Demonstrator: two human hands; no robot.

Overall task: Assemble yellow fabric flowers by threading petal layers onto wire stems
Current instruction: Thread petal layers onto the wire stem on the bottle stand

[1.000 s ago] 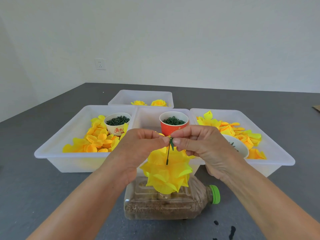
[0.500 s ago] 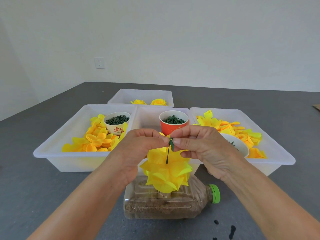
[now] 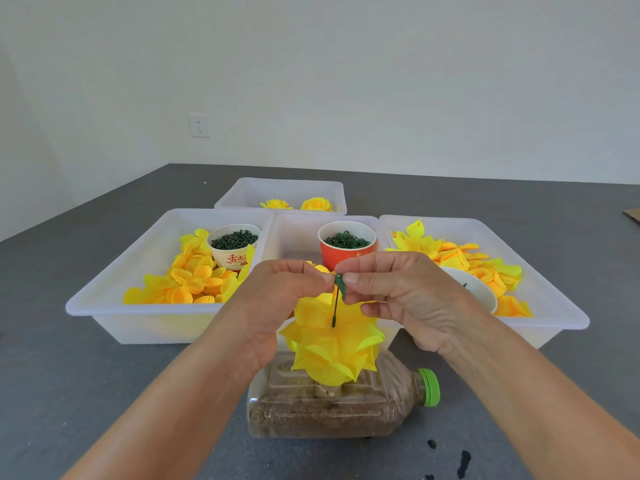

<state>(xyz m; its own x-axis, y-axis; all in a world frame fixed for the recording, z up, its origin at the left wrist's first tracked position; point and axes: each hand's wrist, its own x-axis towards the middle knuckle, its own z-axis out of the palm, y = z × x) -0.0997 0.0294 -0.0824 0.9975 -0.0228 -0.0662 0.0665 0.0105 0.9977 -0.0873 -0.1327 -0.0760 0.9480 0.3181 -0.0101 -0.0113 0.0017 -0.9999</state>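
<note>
Nearest to me, a plastic bottle lies on its side on the grey table, brown grit inside and its green cap pointing right. Just above it sits the yellow flower, its petal layers spread wide, with a thin dark wire stem rising out of its middle. My left hand and right hand meet at the top of that stem, fingertips of both curled in and pinching a small green piece there. Beyond my hands stand three clear trays side by side: the left tray holds loose yellow petals and a white cup of dark green bits; the middle one holds a red cup; the right tray has more petals. Farthest back, a fourth tray holds two finished flowers.
</note>
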